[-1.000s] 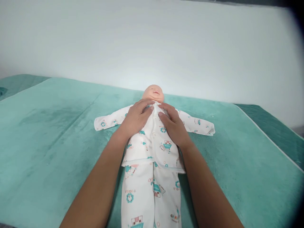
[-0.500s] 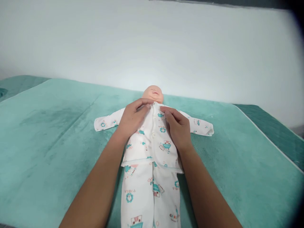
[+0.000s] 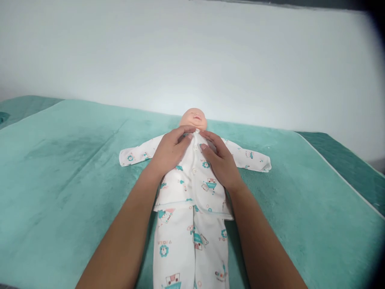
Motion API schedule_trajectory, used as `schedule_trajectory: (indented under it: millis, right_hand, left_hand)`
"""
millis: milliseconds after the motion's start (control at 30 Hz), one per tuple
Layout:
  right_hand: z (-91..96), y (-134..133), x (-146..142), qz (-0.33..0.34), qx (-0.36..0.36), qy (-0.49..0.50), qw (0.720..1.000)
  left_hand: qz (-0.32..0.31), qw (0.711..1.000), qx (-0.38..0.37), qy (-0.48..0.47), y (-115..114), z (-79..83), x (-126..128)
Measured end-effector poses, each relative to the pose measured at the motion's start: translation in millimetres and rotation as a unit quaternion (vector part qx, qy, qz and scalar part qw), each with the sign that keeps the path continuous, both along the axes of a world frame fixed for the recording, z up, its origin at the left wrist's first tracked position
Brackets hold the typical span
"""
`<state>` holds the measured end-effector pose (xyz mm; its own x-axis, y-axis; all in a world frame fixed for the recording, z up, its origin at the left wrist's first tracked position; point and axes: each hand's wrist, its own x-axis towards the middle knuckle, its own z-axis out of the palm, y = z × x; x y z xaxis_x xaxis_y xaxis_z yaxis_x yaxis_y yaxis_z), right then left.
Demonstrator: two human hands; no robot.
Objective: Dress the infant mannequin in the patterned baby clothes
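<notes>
A baby doll (image 3: 194, 118) lies on its back on a teal blanket (image 3: 66, 168), arms spread. It wears a white printed shirt (image 3: 195, 180) with buttons down the front and matching trousers (image 3: 189, 253). My left hand (image 3: 170, 150) rests on the doll's chest at the left of the button line, fingertips pinched on the shirt's collar edge. My right hand (image 3: 221, 162) lies on the chest at the right, fingers curled onto the shirt fabric by the top button.
The teal blanket covers a wide flat surface, with a darker teal strip (image 3: 345, 164) along its right edge. A plain white wall (image 3: 192, 56) stands behind the doll's head.
Both hands stayed on the doll's upper chest. The right hand's fingers shifted slightly toward the collar and button line; the left fingertips keep pinching the collar edge.
</notes>
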<state>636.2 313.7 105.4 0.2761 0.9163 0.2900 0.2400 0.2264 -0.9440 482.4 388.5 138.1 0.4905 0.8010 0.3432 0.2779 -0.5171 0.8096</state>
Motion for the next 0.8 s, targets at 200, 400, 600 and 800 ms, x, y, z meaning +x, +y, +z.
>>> schedule_trajectory:
  millis: [200,400,600,800]
  right_hand:
    - [1.1,-2.1,-1.3,0.006,-0.022,0.000,1.000]
    - [2.5,0.5,-0.3,-0.018,-0.011,-0.051,0.998]
    - [3.6,6.0,5.2,-0.012,0.012,-0.134,0.991]
    - [1.3,5.4,6.6,0.006,0.007,-0.114,0.993]
  left_hand:
    - [-0.009,1.000,0.009,0.004,0.8,-0.4,-0.2]
    - [-0.002,1.000,0.003,0.007,0.9,-0.6,0.8]
    - [-0.002,1.000,0.004,0.009,0.8,-0.4,1.1]
    - [0.002,1.000,0.012,0.011,1.0,-0.9,1.3]
